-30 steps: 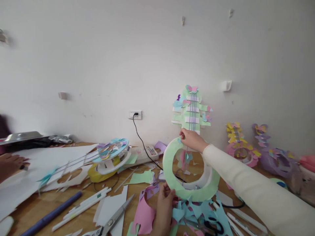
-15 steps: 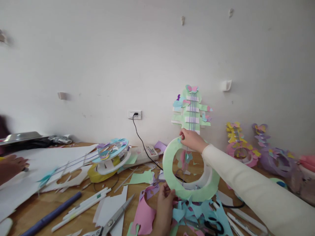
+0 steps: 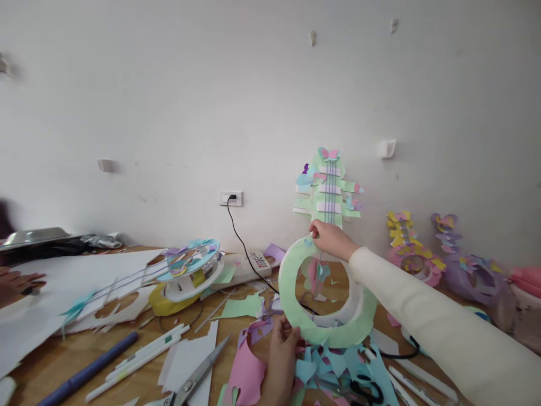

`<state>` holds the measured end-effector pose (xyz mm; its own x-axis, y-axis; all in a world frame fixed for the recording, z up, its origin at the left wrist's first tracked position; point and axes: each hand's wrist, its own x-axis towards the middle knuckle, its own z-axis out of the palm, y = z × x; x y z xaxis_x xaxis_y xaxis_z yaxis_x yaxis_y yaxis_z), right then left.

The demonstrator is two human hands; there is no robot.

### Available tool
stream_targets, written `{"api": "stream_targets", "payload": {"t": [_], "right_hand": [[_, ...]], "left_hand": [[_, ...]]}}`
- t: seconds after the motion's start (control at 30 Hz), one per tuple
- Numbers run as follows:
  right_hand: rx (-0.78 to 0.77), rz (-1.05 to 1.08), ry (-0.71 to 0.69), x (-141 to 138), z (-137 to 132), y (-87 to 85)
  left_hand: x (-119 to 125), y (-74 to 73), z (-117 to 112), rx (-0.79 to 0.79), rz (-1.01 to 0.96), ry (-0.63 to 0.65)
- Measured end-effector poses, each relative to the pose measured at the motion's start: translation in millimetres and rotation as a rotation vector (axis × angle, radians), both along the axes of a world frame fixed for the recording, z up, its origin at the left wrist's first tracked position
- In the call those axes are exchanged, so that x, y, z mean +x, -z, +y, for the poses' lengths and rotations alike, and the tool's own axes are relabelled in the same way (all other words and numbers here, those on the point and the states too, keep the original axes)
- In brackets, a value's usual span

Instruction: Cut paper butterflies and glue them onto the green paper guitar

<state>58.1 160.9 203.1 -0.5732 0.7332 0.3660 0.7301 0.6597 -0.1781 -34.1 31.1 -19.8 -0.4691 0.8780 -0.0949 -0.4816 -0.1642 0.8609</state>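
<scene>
Head camera: from afar I see the green paper guitar (image 3: 291, 282) upright at one o'clock. My right hand (image 3: 333, 239) pinches it near twelve o'clock on its ring; my left hand (image 3: 282, 358), fingers curled, is near seven, though whether it grips I cannot tell. Scissors (image 3: 196, 376) lie at ten o'clock.

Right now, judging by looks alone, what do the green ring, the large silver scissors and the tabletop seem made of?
Green ring: probably paper or thin card, matte; flat colour, little shine.
Large silver scissors: blades likely steel, smooth, with grey sheen.
Tabletop: wood or wood-look laminate; brown, grain-like streaks.
</scene>
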Motion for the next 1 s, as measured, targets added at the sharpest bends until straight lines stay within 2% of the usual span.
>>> {"api": "stream_targets", "payload": {"t": [0.23, 0.73, 1.0], "right_hand": [[0.006, -0.004, 0.000, -1.4, -4.0, 4.4], [-0.056, 0.034, -0.016, 2.8, -1.8, 3.0], [-0.011, 0.010, -0.024, 0.0, 0.1, 4.8]], "left_hand": [[1.5, -3.1, -0.8, 0.005, -0.005, 0.010], [-0.1, 1.4, 0.9, -0.002, 0.006, 0.001], [-0.5, 0.2, 0.1, 0.003, 0.007, 0.012]]}}
